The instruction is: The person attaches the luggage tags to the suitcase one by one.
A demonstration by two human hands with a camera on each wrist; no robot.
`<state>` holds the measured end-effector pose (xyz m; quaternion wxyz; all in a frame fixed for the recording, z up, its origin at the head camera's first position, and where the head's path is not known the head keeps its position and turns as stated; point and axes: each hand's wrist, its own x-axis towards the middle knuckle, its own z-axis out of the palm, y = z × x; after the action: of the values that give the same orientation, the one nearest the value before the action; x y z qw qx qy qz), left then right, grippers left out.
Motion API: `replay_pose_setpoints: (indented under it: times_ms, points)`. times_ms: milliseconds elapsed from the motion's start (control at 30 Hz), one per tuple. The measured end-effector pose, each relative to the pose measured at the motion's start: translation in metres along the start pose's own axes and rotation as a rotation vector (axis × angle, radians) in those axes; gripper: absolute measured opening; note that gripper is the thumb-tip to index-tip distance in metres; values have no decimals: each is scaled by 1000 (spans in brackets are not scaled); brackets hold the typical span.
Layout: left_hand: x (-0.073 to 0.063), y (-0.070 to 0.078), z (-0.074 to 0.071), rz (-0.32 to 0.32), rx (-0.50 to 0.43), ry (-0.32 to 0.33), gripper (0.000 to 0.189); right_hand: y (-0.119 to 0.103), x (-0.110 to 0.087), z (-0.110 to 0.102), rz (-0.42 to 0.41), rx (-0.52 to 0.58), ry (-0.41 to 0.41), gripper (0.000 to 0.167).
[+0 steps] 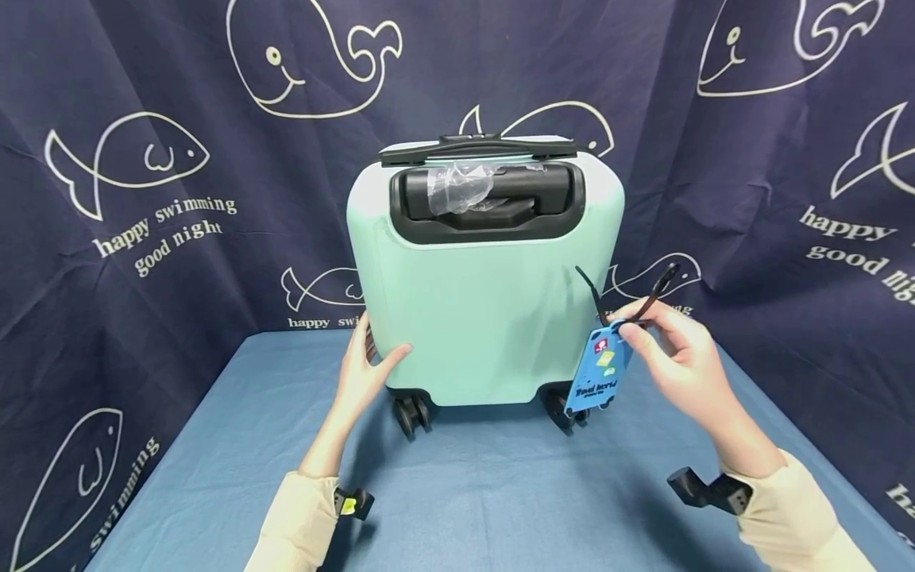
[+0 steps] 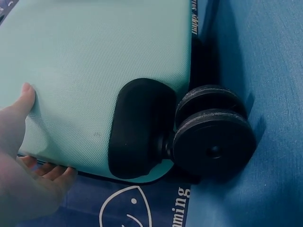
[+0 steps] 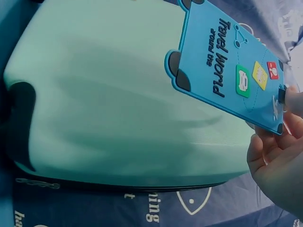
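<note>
A mint-green suitcase (image 1: 493,310) stands upright on its black wheels, its handle side facing me. My left hand (image 1: 362,367) holds its lower left edge, the thumb on the face and the fingers round the side, just above a double wheel (image 2: 215,135). With thumb and fingertips, my right hand (image 1: 675,349) pinches the top end of a blue luggage tag (image 1: 599,369) by its black strap (image 1: 654,290). The strap's two ends stick up loose. The tag hangs before the suitcase's lower right corner; "Travel World" and small coloured patches show on it in the right wrist view.
Crumpled clear plastic (image 1: 461,189) covers part of the recessed telescopic handle (image 1: 529,187). A black carry handle (image 1: 479,149) lies across the suitcase top. Blue cloth (image 1: 472,492) covers the table, and a dark blue curtain (image 1: 236,278) with white fish drawings surrounds it.
</note>
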<state>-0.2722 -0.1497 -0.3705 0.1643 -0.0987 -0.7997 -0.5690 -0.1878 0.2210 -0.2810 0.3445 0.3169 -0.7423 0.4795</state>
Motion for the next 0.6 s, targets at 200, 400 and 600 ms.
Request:
replay_pose_setpoints:
  times_ms: [200, 400, 600]
  points:
    - [-1, 1, 1, -9, 15, 3, 88, -4, 11, -1, -15, -92, -13, 19]
    - [-1, 2, 2, -5, 11, 7, 87, -8, 24, -1, -52, -108, 0, 19]
    - [-2, 0, 2, -6, 21, 15, 86, -13, 35, 2, -61, -76, 20, 10]
